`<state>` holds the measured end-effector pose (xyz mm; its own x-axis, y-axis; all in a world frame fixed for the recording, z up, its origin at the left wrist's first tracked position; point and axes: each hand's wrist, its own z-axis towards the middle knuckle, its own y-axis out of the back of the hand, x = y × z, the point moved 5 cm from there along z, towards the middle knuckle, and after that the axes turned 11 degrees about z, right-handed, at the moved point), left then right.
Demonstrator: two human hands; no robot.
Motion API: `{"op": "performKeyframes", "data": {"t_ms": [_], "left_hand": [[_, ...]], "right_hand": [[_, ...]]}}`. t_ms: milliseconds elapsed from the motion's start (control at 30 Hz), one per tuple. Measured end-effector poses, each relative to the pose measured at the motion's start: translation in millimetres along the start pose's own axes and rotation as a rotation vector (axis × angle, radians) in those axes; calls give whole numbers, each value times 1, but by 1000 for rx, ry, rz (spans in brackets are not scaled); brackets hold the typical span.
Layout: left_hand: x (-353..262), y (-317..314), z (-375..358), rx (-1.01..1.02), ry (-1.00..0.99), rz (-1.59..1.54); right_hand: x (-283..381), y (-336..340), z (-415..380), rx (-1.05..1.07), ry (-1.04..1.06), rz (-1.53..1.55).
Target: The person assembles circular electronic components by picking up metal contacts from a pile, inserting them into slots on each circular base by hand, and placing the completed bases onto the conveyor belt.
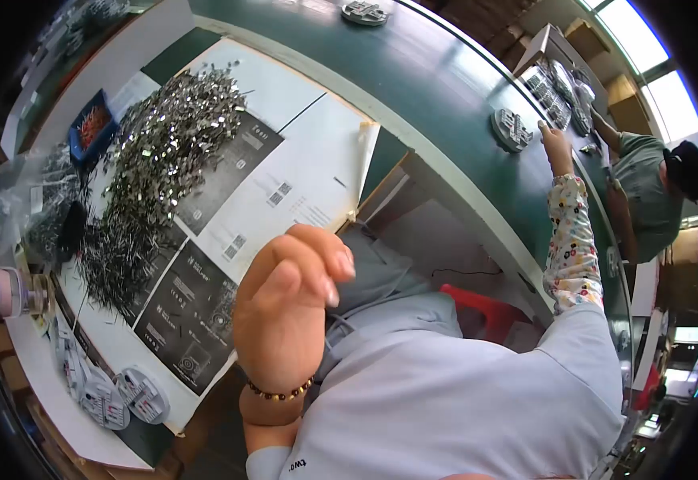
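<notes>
Left hand (pixel 289 308) loosely curled, holding nothing; right hand (pixel 553 144) touches a round tray (pixel 511 130) of grey metal parts, its grip unclear.

1. The table (pixel 445 88) has a dark green top with a pale cream edge.
2. The heap of metal pieces (pixel 165 152) near its left edge is shiny silver.
3. The sheets (pixel 301 168) beneath are white and black (small printed codes).
4. The sleeve (pixel 571 240) is white with multicoloured flowers.
5. The bracelet (pixel 281 394) has brown and gold beads.
6. The tray (pixel 93 124) is blue, with reddish contents.
7. The stool (pixel 485 308) is red.
</notes>
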<state>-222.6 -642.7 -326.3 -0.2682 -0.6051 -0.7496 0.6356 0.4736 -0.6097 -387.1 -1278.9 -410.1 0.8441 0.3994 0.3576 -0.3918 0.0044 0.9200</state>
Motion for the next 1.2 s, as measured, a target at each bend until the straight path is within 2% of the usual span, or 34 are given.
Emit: {"op": "performKeyframes", "data": {"t_ms": [33,133,167,233,267,300,367,433,500,567,633,700,733,800,833,900,933,967,1000,1033,1067,1133,1167,1200], "left_hand": [[6,0,4,3,3,5],[29,14,10,-154,219,132],[30,22,6,-190,206,154],[31,42,-6,-288,161,269],[28,48,-12,-335,145,325],[25,52,-13,-369,136,342],[30,52,0,-284,215,441],[43,54,19,-220,305,514],[50,58,45,-235,338,544],[50,56,59,-191,539,383],[40,67,49,-184,476,316],[25,80,35,-120,380,185],[15,83,20,-137,372,192],[-6,90,-24,-467,249,299],[-6,86,-38,-484,244,302],[-9,88,-66,-645,161,436],[-10,90,-78,-720,110,503],[-1,93,-88,-720,89,513],[5,99,-96,-722,31,783],[-4,97,-93,-725,-28,1051],[-12,98,-95,-731,-57,1064],[-32,83,-85,-634,395,1443],[-36,83,-87,-576,642,1611],[-42,84,-90,-595,625,1620]], "right_hand": [[-15,-8,12,2,-4,5],[-28,-53,36,30,12,-38],[-28,-59,38,69,103,-114],[-9,-50,13,137,88,2],[8,-48,-3,174,-43,184],[21,-64,-5,204,-18,193],[61,-73,-15,163,455,475],[164,-51,-76,231,672,620],[256,-34,-139,511,808,767],[344,-5,-223,620,1282,741],[403,10,-293,770,1613,788],[439,13,-338,810,1856,841],[454,4,-350,818,1870,852],[482,-28,-366,849,1809,937],[494,-46,-378,862,1818,945],[506,-82,-404,637,1953,752],[507,-88,-414,631,1965,758],[508,-96,-426,600,1998,590],[511,-101,-434,550,2028,422],[512,-101,-438,519,2049,428],[510,-102,-437,513,2030,445],[508,-105,-431,494,2037,465],[509,-107,-422,585,1960,610],[512,-104,-418,676,1873,752]]}}
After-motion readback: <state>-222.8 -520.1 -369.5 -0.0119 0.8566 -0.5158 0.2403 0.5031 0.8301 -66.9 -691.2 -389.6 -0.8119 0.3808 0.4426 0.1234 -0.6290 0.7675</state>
